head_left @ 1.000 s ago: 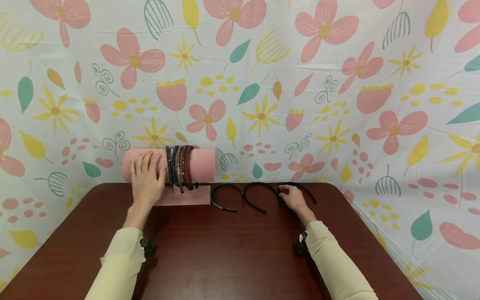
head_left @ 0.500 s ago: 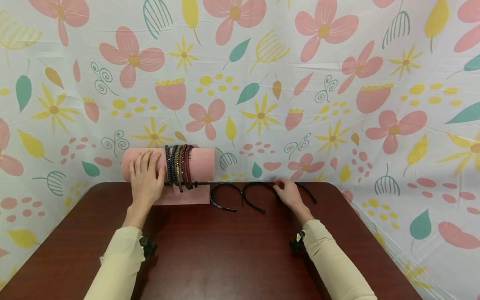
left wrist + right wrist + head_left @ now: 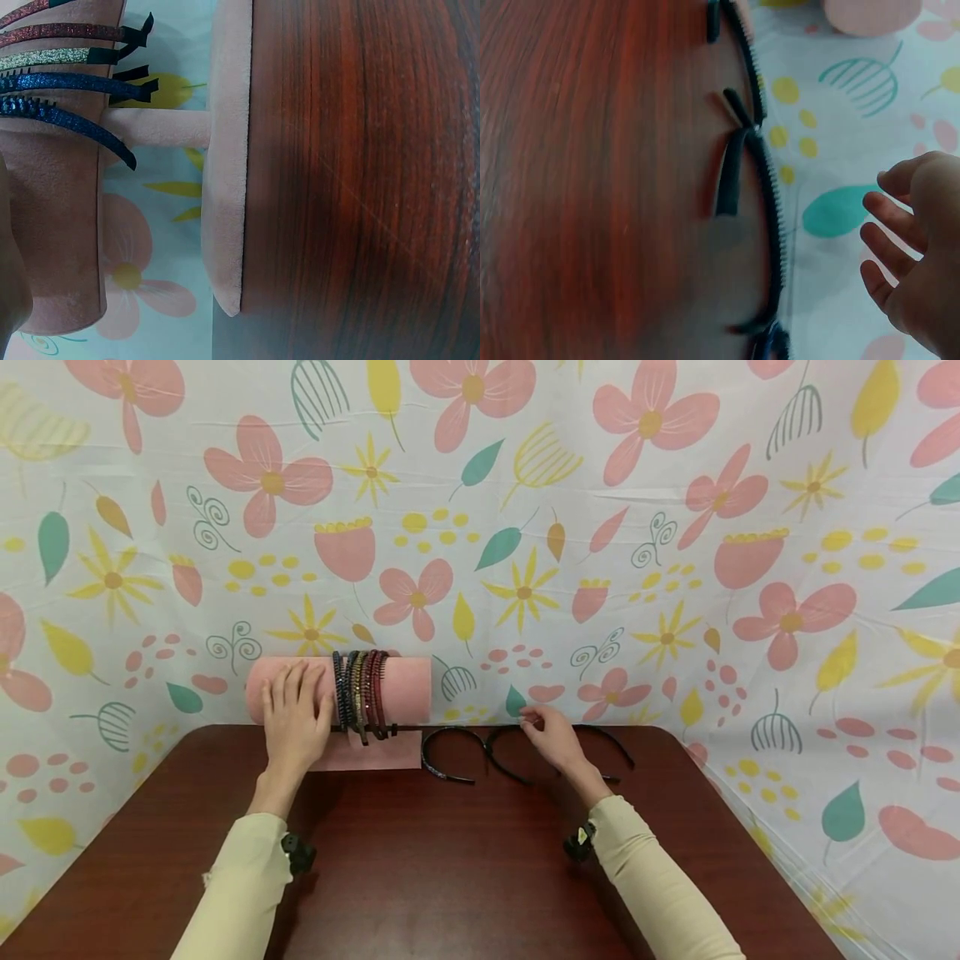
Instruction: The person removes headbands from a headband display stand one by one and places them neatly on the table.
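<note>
My left hand (image 3: 292,718) rests over the left end of a pink padded headband stand (image 3: 407,687), fingers laid along its roll. Several glittery headbands (image 3: 371,693) in dark blue, gold and red circle the roll, right of that hand. In the left wrist view, blue headbands (image 3: 67,82) show their free ends sticking out. My right hand (image 3: 558,742) is raised over the table's back edge with loosely bent fingers, nothing in them. Just beneath it lies a dark headband (image 3: 508,772); another headband (image 3: 450,778) lies left of it and a third headband (image 3: 621,748) right.
The stand's flat pink base (image 3: 390,752) reaches the back of the dark red wooden table (image 3: 450,860). A flowered cloth (image 3: 517,485) hangs right behind the table.
My right hand has moved left, from the rightmost headband to above the middle one, and slightly up. The left hand stays on the stand.
</note>
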`<state>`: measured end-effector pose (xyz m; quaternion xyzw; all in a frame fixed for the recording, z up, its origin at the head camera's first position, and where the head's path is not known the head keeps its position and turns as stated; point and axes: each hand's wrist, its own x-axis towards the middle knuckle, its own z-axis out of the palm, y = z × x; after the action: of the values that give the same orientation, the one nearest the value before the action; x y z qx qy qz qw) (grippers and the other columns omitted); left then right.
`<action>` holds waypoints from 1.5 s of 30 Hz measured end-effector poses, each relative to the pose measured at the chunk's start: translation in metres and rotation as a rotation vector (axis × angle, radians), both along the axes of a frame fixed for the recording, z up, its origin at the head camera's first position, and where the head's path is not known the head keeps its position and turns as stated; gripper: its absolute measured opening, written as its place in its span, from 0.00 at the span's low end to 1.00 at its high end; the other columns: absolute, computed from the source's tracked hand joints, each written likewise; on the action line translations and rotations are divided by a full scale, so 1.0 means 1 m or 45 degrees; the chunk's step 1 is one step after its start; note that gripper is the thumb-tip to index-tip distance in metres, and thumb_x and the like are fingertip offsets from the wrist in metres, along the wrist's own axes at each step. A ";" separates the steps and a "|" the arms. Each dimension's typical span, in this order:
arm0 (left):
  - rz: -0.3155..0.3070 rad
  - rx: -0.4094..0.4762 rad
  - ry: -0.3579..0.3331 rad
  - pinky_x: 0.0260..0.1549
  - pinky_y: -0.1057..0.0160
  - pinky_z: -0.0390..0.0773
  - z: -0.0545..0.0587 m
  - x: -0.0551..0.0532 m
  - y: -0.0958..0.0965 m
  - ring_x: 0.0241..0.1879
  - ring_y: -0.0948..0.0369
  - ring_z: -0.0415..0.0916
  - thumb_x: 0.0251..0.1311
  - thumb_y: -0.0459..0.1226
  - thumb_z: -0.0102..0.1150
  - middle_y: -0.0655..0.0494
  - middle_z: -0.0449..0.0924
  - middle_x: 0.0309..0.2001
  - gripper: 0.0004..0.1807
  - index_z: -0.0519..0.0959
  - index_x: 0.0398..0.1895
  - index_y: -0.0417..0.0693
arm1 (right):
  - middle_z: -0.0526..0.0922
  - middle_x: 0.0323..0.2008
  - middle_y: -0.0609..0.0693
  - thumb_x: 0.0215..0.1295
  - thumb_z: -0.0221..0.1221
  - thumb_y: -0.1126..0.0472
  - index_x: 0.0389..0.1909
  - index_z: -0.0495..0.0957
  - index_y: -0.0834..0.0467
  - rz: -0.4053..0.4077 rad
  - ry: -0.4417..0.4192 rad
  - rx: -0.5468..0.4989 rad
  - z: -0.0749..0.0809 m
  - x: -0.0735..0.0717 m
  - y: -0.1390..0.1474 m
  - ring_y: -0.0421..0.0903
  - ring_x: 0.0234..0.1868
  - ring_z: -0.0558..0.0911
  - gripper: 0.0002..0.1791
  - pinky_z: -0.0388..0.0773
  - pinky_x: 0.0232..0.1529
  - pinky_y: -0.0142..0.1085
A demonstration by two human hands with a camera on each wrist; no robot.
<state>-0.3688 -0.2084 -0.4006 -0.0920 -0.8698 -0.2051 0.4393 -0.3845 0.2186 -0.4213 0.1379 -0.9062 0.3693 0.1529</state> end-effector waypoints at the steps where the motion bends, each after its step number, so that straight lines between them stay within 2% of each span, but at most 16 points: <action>1: 0.000 0.000 -0.002 0.75 0.40 0.39 0.000 0.000 0.000 0.75 0.46 0.50 0.71 0.47 0.43 0.45 0.61 0.72 0.25 0.67 0.68 0.49 | 0.84 0.50 0.57 0.71 0.56 0.60 0.57 0.79 0.59 0.005 0.000 0.000 0.002 0.001 -0.003 0.54 0.50 0.82 0.16 0.79 0.50 0.50; 12: -0.005 -0.001 0.005 0.75 0.40 0.39 0.000 0.000 0.000 0.75 0.46 0.51 0.71 0.47 0.44 0.45 0.61 0.72 0.25 0.67 0.68 0.49 | 0.86 0.44 0.56 0.70 0.57 0.63 0.54 0.81 0.61 0.112 0.144 0.033 0.022 0.007 -0.037 0.53 0.43 0.84 0.14 0.82 0.43 0.47; 22: -0.004 0.003 -0.024 0.75 0.40 0.38 0.001 0.002 0.000 0.75 0.46 0.50 0.72 0.46 0.44 0.45 0.60 0.73 0.25 0.66 0.69 0.49 | 0.84 0.44 0.50 0.71 0.57 0.60 0.53 0.81 0.53 0.188 0.131 0.004 0.034 0.023 -0.067 0.46 0.41 0.82 0.12 0.80 0.40 0.41; 27: -0.008 0.005 -0.025 0.75 0.40 0.39 0.002 0.002 0.001 0.75 0.46 0.50 0.72 0.46 0.44 0.45 0.60 0.73 0.25 0.66 0.69 0.49 | 0.84 0.43 0.48 0.72 0.57 0.59 0.54 0.80 0.52 0.222 0.124 0.004 0.037 0.030 -0.081 0.45 0.41 0.83 0.13 0.80 0.42 0.40; 34: -0.009 0.001 -0.001 0.74 0.39 0.40 0.000 0.000 0.000 0.74 0.45 0.51 0.72 0.47 0.44 0.45 0.60 0.72 0.25 0.67 0.68 0.49 | 0.85 0.47 0.53 0.71 0.58 0.60 0.55 0.80 0.56 0.305 0.178 0.023 0.036 0.032 -0.100 0.46 0.43 0.83 0.14 0.81 0.45 0.42; 45: -0.008 0.007 -0.011 0.74 0.40 0.39 0.000 0.001 0.000 0.74 0.45 0.50 0.72 0.47 0.44 0.45 0.60 0.72 0.25 0.67 0.68 0.49 | 0.85 0.47 0.49 0.71 0.58 0.59 0.56 0.80 0.55 0.369 0.231 0.059 0.041 0.040 -0.129 0.43 0.39 0.83 0.15 0.81 0.39 0.33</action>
<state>-0.3681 -0.2080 -0.4005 -0.0925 -0.8709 -0.2090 0.4351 -0.3447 0.0897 -0.3799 0.3036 -0.8676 0.3525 0.1758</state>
